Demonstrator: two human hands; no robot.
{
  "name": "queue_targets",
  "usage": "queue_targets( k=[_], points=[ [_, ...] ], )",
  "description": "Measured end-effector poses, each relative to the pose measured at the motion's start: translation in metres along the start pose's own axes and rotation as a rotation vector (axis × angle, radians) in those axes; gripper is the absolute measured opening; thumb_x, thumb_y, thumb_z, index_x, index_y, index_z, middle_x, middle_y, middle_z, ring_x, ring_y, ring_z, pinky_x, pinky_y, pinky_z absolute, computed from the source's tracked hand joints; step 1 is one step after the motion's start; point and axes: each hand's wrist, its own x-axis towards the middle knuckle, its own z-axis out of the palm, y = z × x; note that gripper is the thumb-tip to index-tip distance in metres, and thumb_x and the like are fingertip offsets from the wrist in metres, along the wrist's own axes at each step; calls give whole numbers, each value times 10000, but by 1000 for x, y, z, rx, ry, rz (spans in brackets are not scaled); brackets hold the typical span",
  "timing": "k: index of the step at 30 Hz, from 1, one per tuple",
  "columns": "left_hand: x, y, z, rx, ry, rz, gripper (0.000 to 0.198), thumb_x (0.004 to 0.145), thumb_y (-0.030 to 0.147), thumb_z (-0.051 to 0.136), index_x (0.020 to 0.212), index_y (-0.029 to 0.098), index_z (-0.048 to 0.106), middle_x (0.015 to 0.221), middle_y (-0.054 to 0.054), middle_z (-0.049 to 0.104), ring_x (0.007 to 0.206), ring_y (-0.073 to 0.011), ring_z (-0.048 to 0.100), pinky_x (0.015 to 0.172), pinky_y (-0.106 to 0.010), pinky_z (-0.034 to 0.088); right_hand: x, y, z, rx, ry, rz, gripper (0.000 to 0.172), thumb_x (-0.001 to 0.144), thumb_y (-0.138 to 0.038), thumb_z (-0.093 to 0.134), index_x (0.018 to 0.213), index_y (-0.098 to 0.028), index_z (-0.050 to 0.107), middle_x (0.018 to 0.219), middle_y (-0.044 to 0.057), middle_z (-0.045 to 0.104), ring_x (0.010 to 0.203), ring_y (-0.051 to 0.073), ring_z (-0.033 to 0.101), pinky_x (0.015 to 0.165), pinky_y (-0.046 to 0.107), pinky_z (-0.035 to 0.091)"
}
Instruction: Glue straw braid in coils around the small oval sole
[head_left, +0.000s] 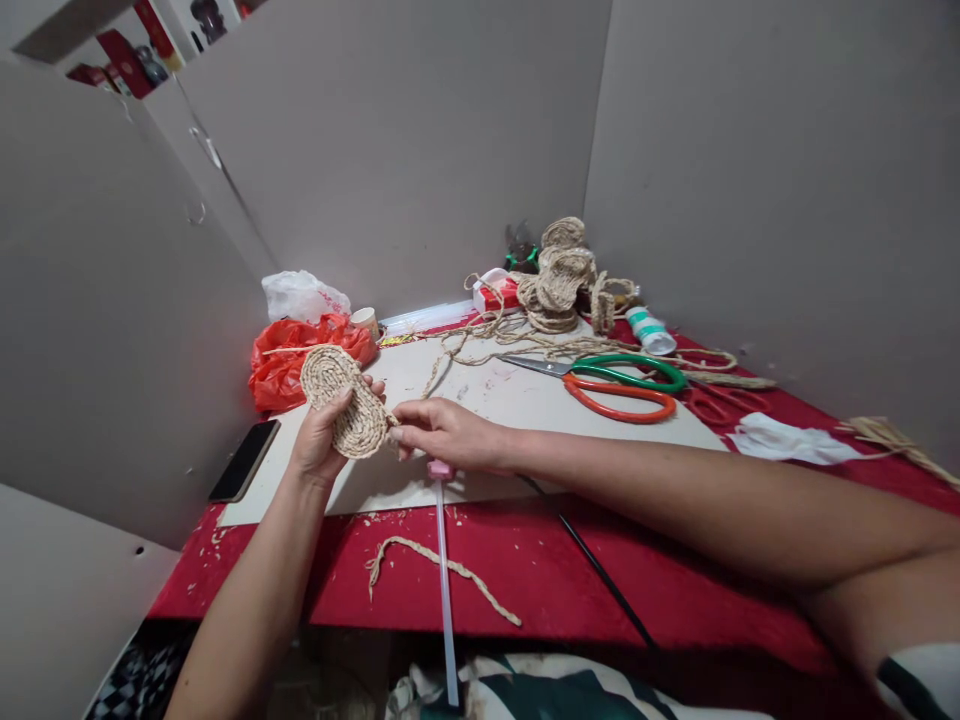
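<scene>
My left hand [324,430] grips a small coiled straw sole [346,402], shaped like a long oval, with the thumb across its face and fingers behind. At the sole's lower right edge, my right hand [439,432] pinches the end of the straw braid [391,422]. That braid seems to run up behind the hand toward the loose braided cord [480,345] on the board. Just below my right hand lies a pink glue gun [441,469], partly hidden, with a long clear glue stick [446,600] sticking out toward me.
Large scissors [600,380] with green and orange handles lie on the white board [525,490]. Behind them rises a pile of coiled straw pieces [559,275]. A phone [245,460], a red plastic bag [277,375], a short braid [442,562] and a black cable [600,570] lie around.
</scene>
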Motion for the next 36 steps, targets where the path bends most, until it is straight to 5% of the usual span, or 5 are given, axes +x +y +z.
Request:
queue_targets(
  k=[7,18,26,36],
  points=[
    [2,-1,1,14,81,34,149,798,141,590,905,113,688,835,-97,747,775,-199,712,777,-343,584,0,5,2,-385,122,-273,261,915,-147,421,662,-158,484,577,-37,537,467,58,465,534,190,366],
    [0,-9,7,59,132,202,170,744,204,684,894,125,688,849,-100,751,895,-236,704,825,-340,552,-6,-1,6,-443,140,-229,218,887,-99,422,706,-157,531,645,-4,614,555,91,524,625,217,387],
    [-3,-21,14,56,196,376,245,701,227,746,929,157,692,891,-74,748,908,-219,696,818,-327,531,-4,4,14,-260,167,-123,182,899,-127,402,864,-143,580,811,53,687,704,131,616,699,254,461],
    [-8,-26,23,-33,265,370,182,719,200,715,885,131,688,840,-82,750,802,-182,695,785,-303,535,1,9,21,97,121,2,154,913,-132,378,880,-141,528,893,64,643,741,108,646,624,200,501]
  ],
)
